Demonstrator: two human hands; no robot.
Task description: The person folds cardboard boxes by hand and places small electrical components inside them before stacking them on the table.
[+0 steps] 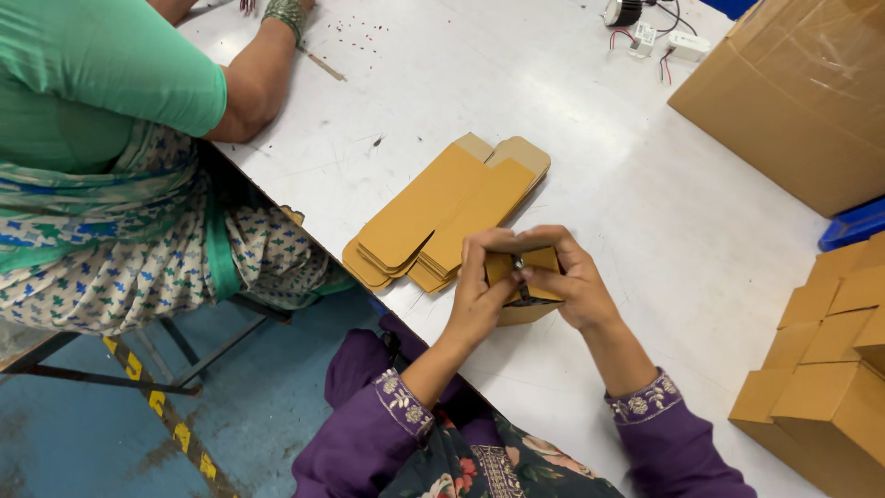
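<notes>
Both of my hands are wrapped around one small brown cardboard box just above the white table. My left hand grips its left side, with the thumb pressed onto the open top. Holding the right side is my right hand, whose fingers curl over the top flap. A small dark part shows between my thumbs at the box's opening. A stack of flat, unfolded brown box blanks lies on the table just beyond my hands.
Folded small brown boxes are piled at the right edge. A large cardboard carton stands at the back right, beside a blue bin. Small electrical parts with wires lie at the far edge. Another person in green sits at left.
</notes>
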